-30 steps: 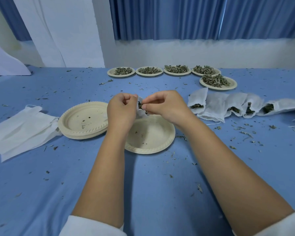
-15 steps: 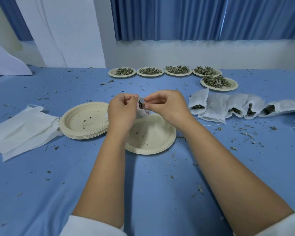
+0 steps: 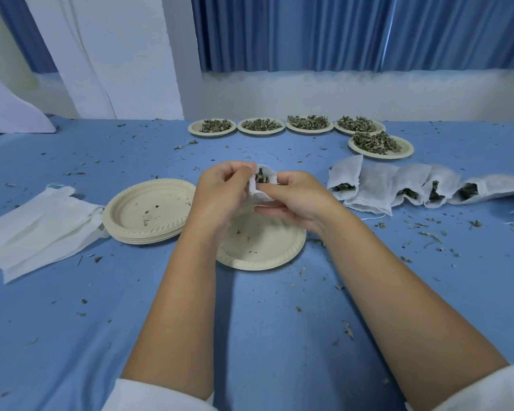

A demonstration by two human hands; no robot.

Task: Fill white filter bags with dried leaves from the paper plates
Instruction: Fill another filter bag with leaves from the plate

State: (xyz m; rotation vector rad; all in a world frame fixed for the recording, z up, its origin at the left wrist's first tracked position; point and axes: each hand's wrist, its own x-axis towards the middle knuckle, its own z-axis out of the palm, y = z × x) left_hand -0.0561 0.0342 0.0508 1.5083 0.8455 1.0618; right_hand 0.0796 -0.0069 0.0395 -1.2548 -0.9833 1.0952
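Observation:
A small white filter bag (image 3: 264,185) with dark dried leaves showing in its open mouth is held between both hands above an almost bare paper plate (image 3: 267,250). My left hand (image 3: 220,194) pinches the bag's left rim. My right hand (image 3: 297,200) grips its right side, thumb across the front. Several paper plates of dried leaves (image 3: 309,124) line the far edge of the table, with one more (image 3: 380,145) nearer on the right. Several filled bags (image 3: 404,188) lie in a row at the right.
A stack of used paper plates (image 3: 149,212) sits left of the hands. Flat unfilled filter bags (image 3: 39,226) lie at the far left. Leaf crumbs are scattered over the blue tablecloth (image 3: 250,321). Blue curtains and a white wall stand behind the table.
Both hands have turned the bag so that its open mouth with the leaves faces the camera; my right hand has dropped slightly and its thumb now lies across the bag.

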